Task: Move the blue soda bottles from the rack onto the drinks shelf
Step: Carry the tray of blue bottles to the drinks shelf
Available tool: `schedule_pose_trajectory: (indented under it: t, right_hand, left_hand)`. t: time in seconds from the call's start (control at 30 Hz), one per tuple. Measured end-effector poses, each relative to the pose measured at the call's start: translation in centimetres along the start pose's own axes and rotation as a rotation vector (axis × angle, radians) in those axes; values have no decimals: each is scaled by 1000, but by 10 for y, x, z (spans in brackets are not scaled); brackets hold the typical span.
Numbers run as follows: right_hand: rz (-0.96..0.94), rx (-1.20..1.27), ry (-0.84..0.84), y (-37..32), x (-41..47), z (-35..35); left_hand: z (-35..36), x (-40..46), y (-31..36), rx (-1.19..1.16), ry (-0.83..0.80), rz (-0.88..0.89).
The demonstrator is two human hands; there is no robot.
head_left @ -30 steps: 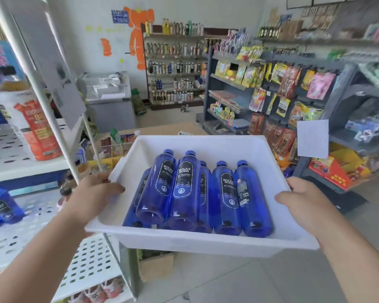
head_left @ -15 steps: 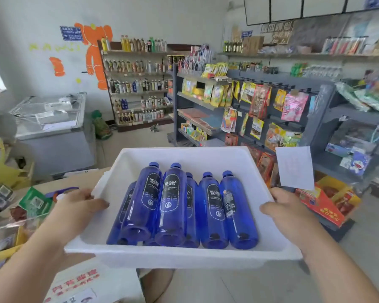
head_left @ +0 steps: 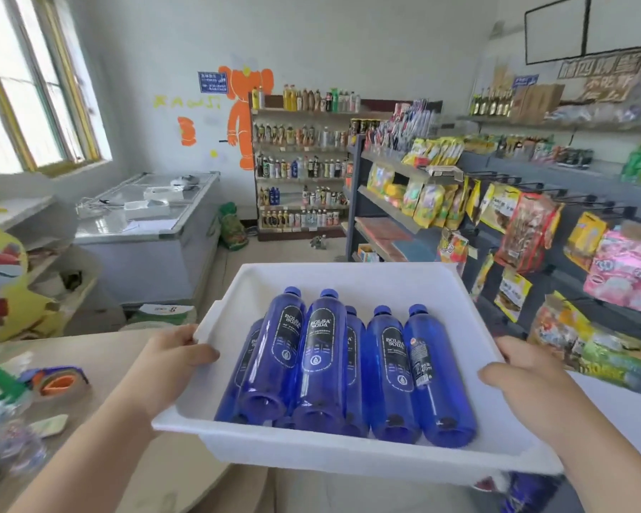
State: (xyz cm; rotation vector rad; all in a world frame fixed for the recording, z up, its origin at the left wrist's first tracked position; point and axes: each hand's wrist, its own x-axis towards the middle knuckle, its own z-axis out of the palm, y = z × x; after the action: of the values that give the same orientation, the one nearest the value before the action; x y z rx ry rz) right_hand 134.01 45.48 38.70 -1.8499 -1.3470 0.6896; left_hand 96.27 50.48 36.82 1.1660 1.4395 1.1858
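Observation:
I carry a white plastic bin (head_left: 352, 455) in front of me at waist height. Several blue soda bottles (head_left: 321, 359) with black labels lie in it on their sides, caps pointing away from me. My left hand (head_left: 171, 355) grips the bin's left rim, thumb over the edge. On the opposite rim, my right hand (head_left: 522, 379) holds the bin the same way. A drinks shelf (head_left: 304, 161) full of upright bottles stands against the far wall, straight ahead across the floor.
A grey snack rack (head_left: 515, 231) with hanging packets runs along the right. A chest freezer (head_left: 152, 231) stands at the left by the window. A beige counter (head_left: 100, 364) with tape rolls (head_left: 58, 379) lies at my lower left. Open floor leads between freezer and rack.
The view has swung away from the white perforated rack toward the room's far wall. The bin stays in both hands and the bottles have not shifted.

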Motion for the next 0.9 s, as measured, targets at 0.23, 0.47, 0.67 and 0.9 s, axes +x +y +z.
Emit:
schedule_pose_trajectory:
  t: [0.23,0.47,0.67,0.9]
  right_hand:
    - [2,-50,-136,11,149,-17]
    - [-4,-1,-195,2,293,20]
    - [-29,-50,-239,-35,453,86]
    - [-22,6,-258,-111,641,164]
  left_hand:
    - [73,88,13,17,141,-64]
    - [99,214,12,47,212,-67]
    - [100,371,5,16,236,-45]
    - [80,581,39,88,282,-8]
